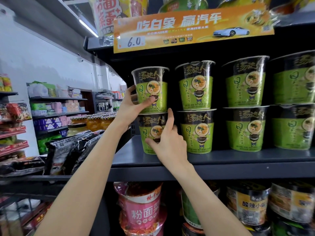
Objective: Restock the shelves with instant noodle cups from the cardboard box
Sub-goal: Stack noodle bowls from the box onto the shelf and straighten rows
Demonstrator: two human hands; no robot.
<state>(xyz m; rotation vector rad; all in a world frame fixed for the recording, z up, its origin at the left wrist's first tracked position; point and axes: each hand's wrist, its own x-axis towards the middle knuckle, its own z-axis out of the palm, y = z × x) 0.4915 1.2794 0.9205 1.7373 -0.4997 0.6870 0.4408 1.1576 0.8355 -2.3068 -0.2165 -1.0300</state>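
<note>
On the dark shelf [221, 157], mid-frame, the left hand [131, 106] grips the top cup [151, 89]; the right hand [170, 142], fingers spread, touches the bottom cup [150, 126].

green-black noodle cup [150, 89] upright, stacked atop lower cup [150, 132]

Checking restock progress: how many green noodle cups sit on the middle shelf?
8, in four stacks of two: upper cup on lower cup at the left, the others running rightward; more may hide behind.
</note>
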